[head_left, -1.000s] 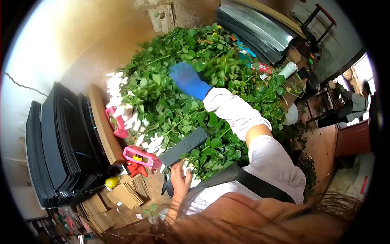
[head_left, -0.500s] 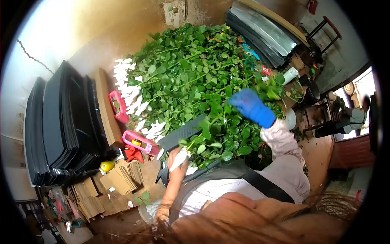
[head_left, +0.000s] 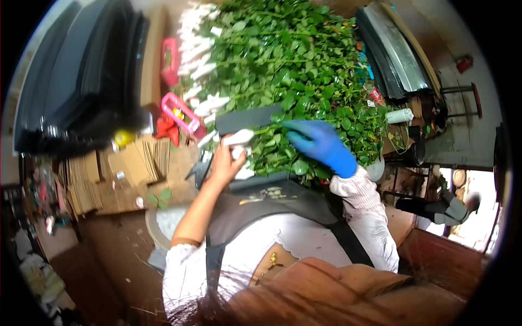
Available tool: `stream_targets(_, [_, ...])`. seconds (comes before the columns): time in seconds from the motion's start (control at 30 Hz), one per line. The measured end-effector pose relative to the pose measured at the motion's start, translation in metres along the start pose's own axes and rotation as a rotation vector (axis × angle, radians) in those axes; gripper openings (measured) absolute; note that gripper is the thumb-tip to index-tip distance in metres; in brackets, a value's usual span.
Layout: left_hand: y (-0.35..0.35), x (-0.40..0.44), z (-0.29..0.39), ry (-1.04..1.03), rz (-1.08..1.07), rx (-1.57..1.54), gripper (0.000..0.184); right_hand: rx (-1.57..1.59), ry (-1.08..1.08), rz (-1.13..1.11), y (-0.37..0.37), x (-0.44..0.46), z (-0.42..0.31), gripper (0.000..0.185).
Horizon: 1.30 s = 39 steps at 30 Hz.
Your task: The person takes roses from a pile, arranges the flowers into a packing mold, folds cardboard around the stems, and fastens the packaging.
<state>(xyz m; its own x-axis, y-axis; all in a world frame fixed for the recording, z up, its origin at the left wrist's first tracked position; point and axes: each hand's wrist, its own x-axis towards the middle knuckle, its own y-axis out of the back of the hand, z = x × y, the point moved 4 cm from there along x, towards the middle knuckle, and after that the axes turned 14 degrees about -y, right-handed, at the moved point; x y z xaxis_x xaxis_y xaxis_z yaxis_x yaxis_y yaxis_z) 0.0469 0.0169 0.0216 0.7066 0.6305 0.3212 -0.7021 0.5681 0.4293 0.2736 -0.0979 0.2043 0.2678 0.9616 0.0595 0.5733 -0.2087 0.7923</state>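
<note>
My left hand (head_left: 227,164), bare, is closed with thumb and fingers at a long-stemmed rose with a white bud (head_left: 239,137). The rose's leafy stem points right, toward my right hand (head_left: 319,145), which wears a blue glove. That hand's fingers stretch out over the leaves, thumb apart, at the stem; the motion blurs them slightly. Just beyond my left hand lies a dark grey sheet (head_left: 247,119). More leafy stems with white heads lie in front of my body, under both hands. A large heap of green rose stems (head_left: 277,60) spreads beyond, white heads (head_left: 197,54) on the left.
Pink plastic frames (head_left: 184,115) and a red object (head_left: 166,127) lie left of the heap. Black sheets (head_left: 76,70) and cardboard pieces (head_left: 136,160) are stacked farther left. More sheets (head_left: 394,49) stand at the back right, near a white roll (head_left: 399,116). Another person (head_left: 451,209) is at right.
The view has tilted downward. My right hand has come left and nearer to my left hand, along the rose's stem. My left hand stays at the white bud.
</note>
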Motion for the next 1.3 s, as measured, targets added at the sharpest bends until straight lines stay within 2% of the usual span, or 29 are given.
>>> stream_targets(0.03, [0.004,0.004,0.008,-0.004,0.022,-0.006,0.058,-0.122,-0.072,-0.172,-0.028,0.004,-0.005,0.044])
stream_targets(0.07, [0.008,0.008,0.016,-0.058,0.020,0.031,0.057,-0.366,-0.091,-0.237,-0.060,0.013,-0.003,0.043])
stream_targets(0.17, [0.013,0.008,0.021,0.031,0.035,0.033,0.058,-0.554,-0.148,-0.282,-0.132,0.037,0.029,0.040])
stream_targets(0.2, [0.013,0.007,0.020,0.056,0.018,-0.016,0.060,-0.550,-0.156,-0.286,-0.135,0.040,0.028,0.039])
stream_targets(0.23, [0.014,0.006,0.019,0.090,0.076,0.018,0.047,-0.548,-0.168,-0.290,-0.136,0.041,0.029,0.037])
stream_targets(0.3, [0.016,0.010,0.017,0.218,0.096,0.137,0.034,-0.516,-0.194,-0.271,-0.137,0.038,0.027,0.035])
stream_targets(0.33, [0.020,0.013,0.024,0.143,0.227,0.124,0.031,-0.488,-0.205,-0.246,-0.135,0.033,0.026,0.035])
stream_targets(0.4, [0.017,0.008,0.014,0.221,0.302,0.009,0.031,-0.451,-0.214,-0.192,-0.134,0.028,0.028,0.032])
stream_targets(0.47, [0.020,-0.001,0.015,0.260,0.371,-0.088,0.030,-0.508,-0.259,-0.241,-0.142,0.031,0.040,0.033])
stream_targets(0.5, [0.019,-0.008,0.008,0.290,0.482,-0.199,0.027,-0.530,-0.286,-0.264,-0.146,0.032,0.045,0.034])
stream_targets(0.57, [0.037,-0.025,-0.016,0.260,0.769,-0.350,0.020,-0.521,-0.294,-0.284,-0.147,0.033,0.047,0.034])
stream_targets(0.63, [0.066,-0.025,-0.004,0.144,0.807,-0.193,0.014,-0.484,-0.293,-0.279,-0.147,0.031,0.048,0.034])
stream_targets(0.67, [0.059,-0.037,-0.033,0.029,0.660,-0.417,0.012,-0.483,-0.308,-0.295,-0.146,0.032,0.049,0.035])
stream_targets(0.7, [0.051,-0.039,-0.040,0.303,0.544,-0.738,0.013,-0.482,-0.319,-0.313,-0.145,0.034,0.046,0.035])
stream_targets(0.77, [0.032,-0.038,-0.037,0.548,0.285,-0.419,0.016,-0.514,-0.322,-0.350,-0.145,0.037,0.040,0.037])
stream_targets(0.8, [0.032,-0.026,-0.019,0.442,0.258,-0.333,0.021,-0.546,-0.319,-0.366,-0.145,0.038,0.037,0.038])
stream_targets(0.83, [0.020,-0.019,-0.026,0.323,0.333,-0.318,0.026,-0.580,-0.319,-0.382,-0.147,0.038,0.035,0.039])
stream_targets(0.9, [0.007,-0.021,-0.038,0.398,0.291,-0.407,0.028,-0.567,-0.356,-0.352,-0.154,0.038,0.038,0.037])
stream_targets(1.07, [0.019,-0.026,-0.014,0.312,0.533,-0.341,0.020,-0.536,-0.388,-0.301,-0.152,0.036,0.036,0.034])
stream_targets(1.1, [0.016,-0.037,-0.025,0.418,0.670,-0.574,0.017,-0.540,-0.399,-0.311,-0.154,0.036,0.039,0.036])
stream_targets(1.17, [0.052,-0.047,-0.031,0.534,0.867,-0.614,0.015,-0.546,-0.422,-0.333,-0.156,0.036,0.049,0.041])
stream_targets(1.23, [0.077,-0.040,-0.032,0.071,0.742,-0.203,0.015,-0.415,-0.374,-0.417,-0.142,0.036,0.042,0.051])
stream_targets(1.27, [0.070,-0.050,-0.036,0.264,0.559,-0.358,0.009,-0.347,-0.349,-0.460,-0.138,0.036,0.038,0.056])
stream_targets(1.3, [0.057,-0.058,-0.055,0.327,0.381,-0.377,0.017,-0.376,-0.364,-0.477,-0.138,0.036,0.037,0.061])
